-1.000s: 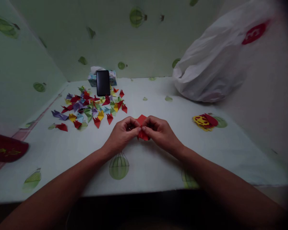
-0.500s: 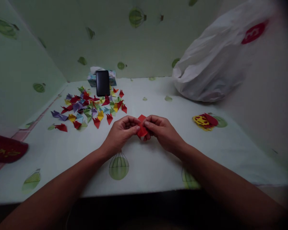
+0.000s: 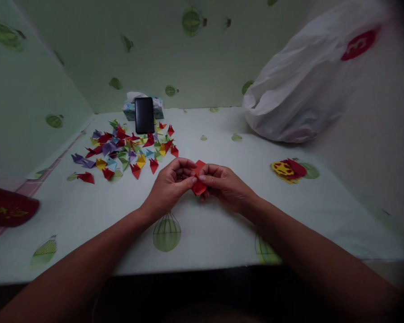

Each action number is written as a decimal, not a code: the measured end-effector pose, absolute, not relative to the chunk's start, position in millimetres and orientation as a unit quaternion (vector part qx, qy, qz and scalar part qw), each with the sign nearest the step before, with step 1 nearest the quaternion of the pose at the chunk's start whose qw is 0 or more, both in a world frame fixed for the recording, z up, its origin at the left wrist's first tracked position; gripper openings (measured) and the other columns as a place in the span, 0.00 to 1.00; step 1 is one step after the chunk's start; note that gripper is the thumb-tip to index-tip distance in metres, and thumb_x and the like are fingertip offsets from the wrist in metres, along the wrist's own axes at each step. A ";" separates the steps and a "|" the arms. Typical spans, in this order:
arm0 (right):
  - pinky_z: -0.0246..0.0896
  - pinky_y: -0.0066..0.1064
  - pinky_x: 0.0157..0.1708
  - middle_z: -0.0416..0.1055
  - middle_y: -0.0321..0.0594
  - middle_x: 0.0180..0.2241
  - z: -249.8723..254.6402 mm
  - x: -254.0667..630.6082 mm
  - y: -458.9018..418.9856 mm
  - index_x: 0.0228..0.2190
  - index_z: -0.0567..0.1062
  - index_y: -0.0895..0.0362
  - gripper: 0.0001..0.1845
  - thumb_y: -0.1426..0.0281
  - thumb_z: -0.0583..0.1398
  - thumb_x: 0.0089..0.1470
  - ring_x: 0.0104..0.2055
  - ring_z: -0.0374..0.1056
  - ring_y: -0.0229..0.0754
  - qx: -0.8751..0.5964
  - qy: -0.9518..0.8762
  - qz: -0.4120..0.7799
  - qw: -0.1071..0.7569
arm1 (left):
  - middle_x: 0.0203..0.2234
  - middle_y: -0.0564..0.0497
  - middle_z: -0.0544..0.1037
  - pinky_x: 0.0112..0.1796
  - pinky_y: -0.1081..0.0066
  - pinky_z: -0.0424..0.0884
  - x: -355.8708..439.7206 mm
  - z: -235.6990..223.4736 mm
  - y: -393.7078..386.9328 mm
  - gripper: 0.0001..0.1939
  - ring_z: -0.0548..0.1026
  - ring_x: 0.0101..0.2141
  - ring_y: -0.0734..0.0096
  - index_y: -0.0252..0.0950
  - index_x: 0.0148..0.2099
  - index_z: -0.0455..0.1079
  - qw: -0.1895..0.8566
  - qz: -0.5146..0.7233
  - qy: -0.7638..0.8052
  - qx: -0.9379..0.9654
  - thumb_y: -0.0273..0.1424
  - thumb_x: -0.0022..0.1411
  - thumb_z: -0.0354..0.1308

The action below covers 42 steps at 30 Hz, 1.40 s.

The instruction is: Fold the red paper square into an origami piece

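Observation:
Between my two hands, a little above the table (image 3: 208, 242), is a small folded piece of red origami paper (image 3: 199, 186). My left hand (image 3: 171, 181) pinches its left edge between thumb and fingers. Thumb and forefinger of my right hand (image 3: 224, 184) press on its right side, close to the left thumb. One corner of the paper points up and away from me; its lower part lies partly behind my fingers. To the left lies a spread of small folded paper cranes (image 3: 134, 152) in red, yellow, green, blue and purple.
A black phone (image 3: 144, 115) leans on a tissue box (image 3: 129, 111) behind the cranes. At the back right stands a white plastic bag (image 3: 286, 98). Red and yellow cut-out pieces (image 3: 287, 170) lie on the right. A dark red object with yellow writing (image 3: 13, 207) is at the left edge.
My right thumb has slid slightly left and down over the red paper, closer to my left thumb. The paper's lower part looks flatter. The cranes have not moved.

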State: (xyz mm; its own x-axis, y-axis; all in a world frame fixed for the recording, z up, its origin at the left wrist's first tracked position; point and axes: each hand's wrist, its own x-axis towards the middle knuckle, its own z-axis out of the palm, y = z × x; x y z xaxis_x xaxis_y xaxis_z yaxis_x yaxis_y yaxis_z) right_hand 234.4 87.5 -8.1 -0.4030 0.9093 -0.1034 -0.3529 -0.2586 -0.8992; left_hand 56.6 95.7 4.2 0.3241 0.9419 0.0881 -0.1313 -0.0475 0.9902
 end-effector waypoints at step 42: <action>0.63 0.26 0.25 0.74 0.35 0.21 0.5 228.5 80.3 0.23 0.71 0.58 0.11 0.70 0.66 0.53 0.24 0.69 0.34 -0.385 -0.554 0.590 0.443 | 0.30 0.54 0.75 0.29 0.75 0.68 56.9 3.3 95.8 0.10 0.72 0.28 0.78 0.35 0.41 0.69 0.536 0.454 0.369 0.609 0.29 0.58 0.65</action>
